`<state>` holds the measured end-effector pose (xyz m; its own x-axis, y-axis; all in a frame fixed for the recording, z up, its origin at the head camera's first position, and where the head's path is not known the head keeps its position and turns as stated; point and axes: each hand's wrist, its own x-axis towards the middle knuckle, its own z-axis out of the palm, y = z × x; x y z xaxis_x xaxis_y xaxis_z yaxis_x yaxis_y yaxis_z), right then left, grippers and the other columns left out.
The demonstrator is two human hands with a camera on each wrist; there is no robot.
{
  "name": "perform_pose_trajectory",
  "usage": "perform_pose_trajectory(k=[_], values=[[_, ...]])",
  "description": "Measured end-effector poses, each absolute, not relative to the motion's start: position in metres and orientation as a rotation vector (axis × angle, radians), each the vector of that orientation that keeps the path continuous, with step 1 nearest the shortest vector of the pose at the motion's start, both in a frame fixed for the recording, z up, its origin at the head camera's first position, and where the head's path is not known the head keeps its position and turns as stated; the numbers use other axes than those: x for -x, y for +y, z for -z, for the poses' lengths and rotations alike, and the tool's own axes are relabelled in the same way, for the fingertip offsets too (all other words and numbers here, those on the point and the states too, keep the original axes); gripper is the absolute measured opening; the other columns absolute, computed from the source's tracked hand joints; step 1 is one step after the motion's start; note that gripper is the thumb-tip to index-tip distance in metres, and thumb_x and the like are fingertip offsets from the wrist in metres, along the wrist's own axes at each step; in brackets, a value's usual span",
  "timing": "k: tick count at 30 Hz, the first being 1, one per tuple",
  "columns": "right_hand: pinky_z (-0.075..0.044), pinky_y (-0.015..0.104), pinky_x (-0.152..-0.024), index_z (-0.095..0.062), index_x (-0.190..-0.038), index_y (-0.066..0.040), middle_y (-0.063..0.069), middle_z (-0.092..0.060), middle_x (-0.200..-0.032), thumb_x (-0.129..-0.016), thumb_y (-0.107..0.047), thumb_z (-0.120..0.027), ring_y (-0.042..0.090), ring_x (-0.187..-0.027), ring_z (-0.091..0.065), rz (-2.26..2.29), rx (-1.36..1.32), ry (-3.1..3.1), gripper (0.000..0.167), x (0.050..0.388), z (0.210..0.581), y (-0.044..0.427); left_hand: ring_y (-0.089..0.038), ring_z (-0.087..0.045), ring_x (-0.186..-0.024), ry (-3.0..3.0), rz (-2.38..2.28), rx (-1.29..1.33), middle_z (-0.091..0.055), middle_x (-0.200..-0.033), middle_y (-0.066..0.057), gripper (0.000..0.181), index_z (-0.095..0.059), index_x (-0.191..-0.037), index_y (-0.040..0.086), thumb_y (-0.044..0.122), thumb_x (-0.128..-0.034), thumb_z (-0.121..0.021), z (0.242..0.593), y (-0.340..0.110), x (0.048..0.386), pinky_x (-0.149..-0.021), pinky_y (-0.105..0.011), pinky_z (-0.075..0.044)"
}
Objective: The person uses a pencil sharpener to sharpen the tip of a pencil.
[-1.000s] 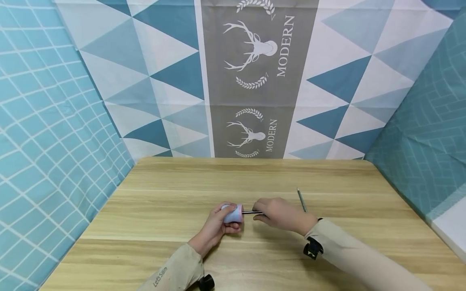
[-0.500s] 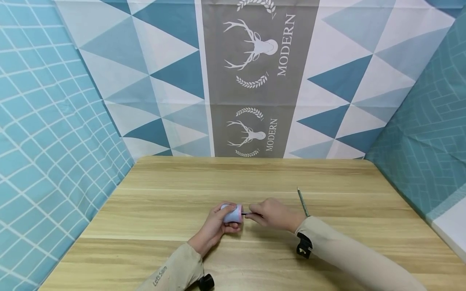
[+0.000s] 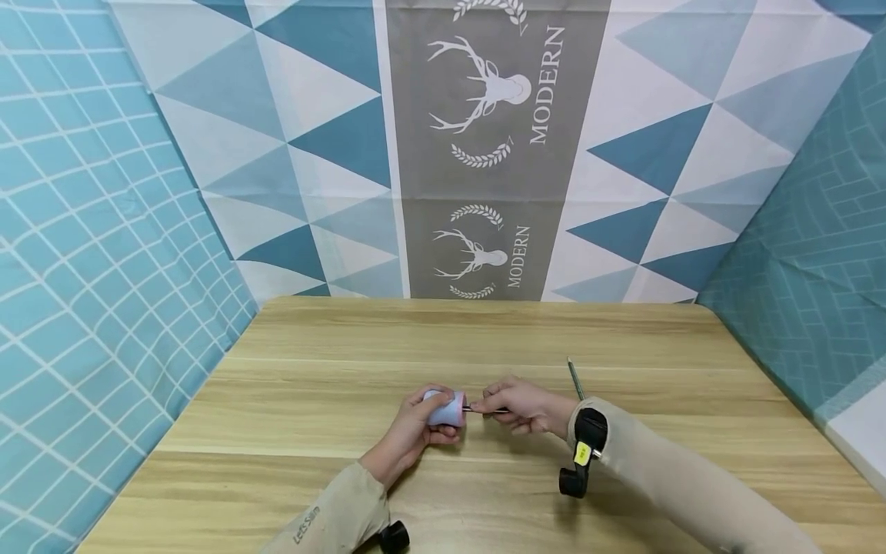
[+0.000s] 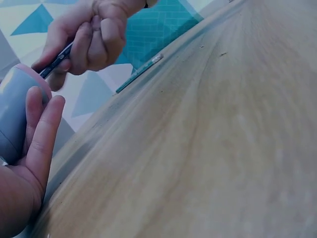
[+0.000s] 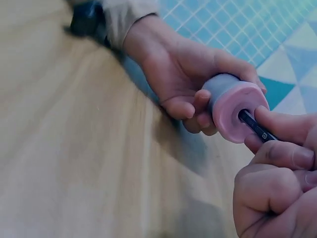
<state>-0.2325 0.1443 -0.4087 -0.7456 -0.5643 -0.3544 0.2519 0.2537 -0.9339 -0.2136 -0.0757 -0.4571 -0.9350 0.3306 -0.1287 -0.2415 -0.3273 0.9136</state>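
My left hand (image 3: 414,427) grips a small pale-blue pencil sharpener (image 3: 441,409) with a pink end, held on its side above the table. In the right wrist view, that pink end (image 5: 229,116) faces right and has a round hole. A dark pencil (image 5: 258,127) with small print on it has one end inside the hole. My right hand (image 3: 526,404) pinches this pencil between thumb and fingers, close to the sharpener, its other fingers curled. The pencil's tip is hidden inside.
A second, green pencil (image 3: 575,377) lies on the wooden table (image 3: 332,346), just beyond my right wrist. Patterned cloths (image 3: 325,154) hang behind the table and along both sides. Each wrist carries a black camera (image 3: 573,481).
My right hand first slid left along the pencil toward the sharpener. Since then its wrist has rolled over, swinging the wrist camera outward. My left hand and the sharpener have stayed nearly still.
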Motion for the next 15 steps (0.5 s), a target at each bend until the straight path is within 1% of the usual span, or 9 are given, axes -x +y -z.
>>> perform_pose_trajectory(k=[3, 6, 7, 8, 10, 13, 15], values=[[-0.016, 0.018, -0.036, -0.052, -0.075, -0.012, -0.008, -0.026, -0.050, -0.098, -0.019, -0.061, 0.004, -0.041, -0.019, 1.569, 0.214, 1.793, 0.026, 0.231, 0.411, 0.147, -0.011, -0.064, -0.053, 1.562, -2.281, -0.141, -0.059, -0.087, -0.018, 0.006, -0.067, -0.097, 0.014, 0.016, -0.0940, -0.063, 0.457, -0.076, 0.214, -0.061, -0.034, -0.063], [-0.017, 0.020, -0.037, -0.053, -0.076, -0.010, -0.006, -0.027, -0.050, -0.099, -0.021, -0.062, 0.006, -0.042, -0.019, 1.537, 0.309, 1.863, 0.027, 0.230, 0.409, 0.149, -0.012, -0.064, -0.054, 1.559, -2.264, -0.157, -0.060, -0.088, -0.018, 0.008, -0.067, -0.100, 0.012, 0.016, -0.0945, -0.062, 0.457, -0.077, 0.214, -0.061, -0.035, -0.063], [-0.019, 0.020, -0.038, -0.055, -0.077, -0.006, -0.005, -0.029, -0.050, -0.098, -0.021, -0.063, 0.007, -0.042, -0.020, 1.514, 0.372, 1.922, 0.028, 0.229, 0.407, 0.150, -0.012, -0.064, -0.054, 1.557, -2.264, -0.155, -0.060, -0.088, -0.018, 0.008, -0.066, -0.101, 0.012, 0.016, -0.0949, -0.062, 0.457, -0.077, 0.214, -0.060, -0.034, -0.063], [-0.021, 0.021, -0.038, -0.057, -0.078, -0.003, -0.005, -0.032, -0.051, -0.098, -0.022, -0.064, 0.008, -0.042, -0.022, 1.481, 0.441, 1.996, 0.028, 0.228, 0.405, 0.152, -0.012, -0.064, -0.054, 1.554, -2.267, -0.154, -0.059, -0.089, -0.018, 0.009, -0.066, -0.101, 0.012, 0.016, -0.0952, -0.062, 0.457, -0.077, 0.214, -0.060, -0.034, -0.063], [-0.028, 0.022, -0.039, -0.063, -0.083, -0.001, -0.002, -0.044, -0.054, -0.096, -0.021, -0.067, 0.007, -0.044, -0.031, 1.385, 0.626, 2.192, 0.024, 0.226, 0.401, 0.155, -0.011, -0.064, -0.055, 1.545, -2.275, -0.147, -0.059, -0.090, -0.018, 0.009, -0.066, -0.102, 0.012, 0.016, -0.0960, -0.061, 0.457, -0.077, 0.214, -0.061, -0.033, -0.063], [-0.041, 0.022, -0.046, -0.070, -0.093, 0.000, -0.001, -0.061, -0.069, -0.094, -0.016, -0.070, 0.004, -0.055, -0.047, 1.169, 0.977, 2.507, 0.016, 0.223, 0.395, 0.159, -0.011, -0.064, -0.055, 1.535, -2.299, -0.125, -0.058, -0.088, -0.017, 0.009, -0.066, -0.102, 0.012, 0.017, -0.0970, -0.059, 0.457, -0.076, 0.214, -0.061, -0.032, -0.063], [-0.049, 0.020, -0.054, -0.070, -0.095, -0.004, -0.001, -0.067, -0.079, -0.092, -0.011, -0.071, 0.002, -0.065, -0.055, 0.981, 1.279, 2.691, 0.008, 0.222, 0.394, 0.160, -0.011, -0.064, -0.054, 1.531, -2.316, -0.109, -0.058, -0.087, -0.017, 0.010, -0.066, -0.102, 0.012, 0.017, -0.0972, -0.059, 0.456, -0.077, 0.214, -0.061, -0.032, -0.063]])
